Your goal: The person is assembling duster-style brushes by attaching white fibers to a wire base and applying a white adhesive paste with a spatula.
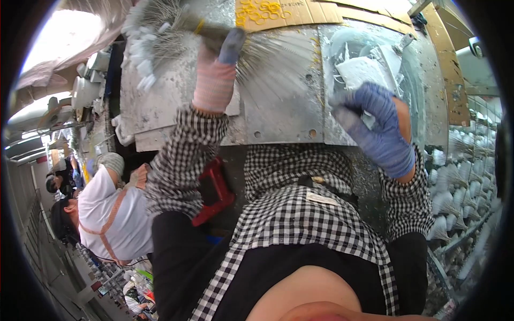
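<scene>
Clasping wire bundle (214, 33) inside curled fingers (231, 47): left hand (215, 77); right hand (377, 127) loosely curled, hold unclear.

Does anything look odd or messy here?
Yes: white material is smeared and lumpy at right, like a spill; yellow bands lie strewn on cardboard. Also, the gloves mismatch: mostly pink on the left hand, blue on the right hand.

The left hand (215, 83) is partly hidden where the grey bundle (213, 34), itself smeared by blur, is held. At the right hand (377, 128), the fingertips (341, 100) are blurred, and whether anything thin is pinched there cannot be told. The cardboard (316, 13) is cut off by the upper edge, and the red frame (220, 184) is partly covered by a checked sleeve (174, 168). The distant person's (66, 174) handwork is too small to be made out.
</scene>
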The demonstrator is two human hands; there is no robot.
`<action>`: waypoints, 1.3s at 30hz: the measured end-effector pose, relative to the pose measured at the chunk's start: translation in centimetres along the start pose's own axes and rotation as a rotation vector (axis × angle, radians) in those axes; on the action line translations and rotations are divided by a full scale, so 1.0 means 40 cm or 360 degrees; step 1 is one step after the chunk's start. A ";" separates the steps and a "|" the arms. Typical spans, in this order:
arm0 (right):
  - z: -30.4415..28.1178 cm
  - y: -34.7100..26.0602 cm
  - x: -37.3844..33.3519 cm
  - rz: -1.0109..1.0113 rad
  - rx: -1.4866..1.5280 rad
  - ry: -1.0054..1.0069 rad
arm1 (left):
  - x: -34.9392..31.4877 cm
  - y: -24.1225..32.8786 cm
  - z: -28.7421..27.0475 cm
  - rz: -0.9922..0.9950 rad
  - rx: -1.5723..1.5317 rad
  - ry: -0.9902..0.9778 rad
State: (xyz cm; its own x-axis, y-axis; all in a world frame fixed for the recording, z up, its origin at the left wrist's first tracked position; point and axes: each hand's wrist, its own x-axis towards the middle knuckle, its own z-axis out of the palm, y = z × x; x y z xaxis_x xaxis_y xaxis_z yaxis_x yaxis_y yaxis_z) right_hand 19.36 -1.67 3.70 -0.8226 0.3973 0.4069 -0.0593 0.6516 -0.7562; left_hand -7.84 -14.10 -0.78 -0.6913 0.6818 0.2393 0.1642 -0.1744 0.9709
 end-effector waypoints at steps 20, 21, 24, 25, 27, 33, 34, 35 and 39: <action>0.031 0.164 0.127 -0.0372 -0.0995 -0.0239 | 0.139 -0.005 0.211 0.0138 0.0105 -0.0653; 0.032 0.172 0.123 -0.0362 -0.0998 -0.0241 | 0.142 -0.007 0.218 0.0090 0.0168 -0.0629; 0.029 0.181 0.113 0.0034 -0.0894 -0.0205 | 0.151 -0.033 0.244 -0.0023 0.0122 -0.0553; 0.029 0.185 0.115 0.0039 -0.0895 -0.0209 | 0.156 -0.040 0.253 -0.0028 0.0118 -0.0553; 0.023 0.206 0.117 0.0202 -0.0723 -0.0121 | 0.161 -0.049 0.292 -0.0063 0.0098 -0.0475; -0.025 0.286 0.080 0.0464 -0.0683 0.0121 | 0.140 -0.034 0.415 -0.0308 -0.0052 -0.0605; -0.026 0.301 0.076 0.0406 -0.0691 0.0119 | 0.132 -0.039 0.425 -0.0003 0.0013 -0.0755; -0.029 0.316 0.072 0.0348 -0.0699 0.0118 | 0.127 -0.043 0.429 0.0303 0.0080 -0.0901; -0.024 0.494 0.041 -0.0301 -0.1028 0.0230 | 0.104 -0.006 0.490 0.1563 0.1736 -0.1003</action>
State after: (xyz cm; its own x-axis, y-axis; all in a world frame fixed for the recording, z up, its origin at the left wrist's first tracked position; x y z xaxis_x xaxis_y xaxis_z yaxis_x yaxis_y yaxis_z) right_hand 17.39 12.49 -10.10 -0.7451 0.2915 0.5999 0.1911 0.9550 -0.2266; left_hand 3.04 2.71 0.15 0.3235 0.8357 0.4438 0.9431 -0.3226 -0.0799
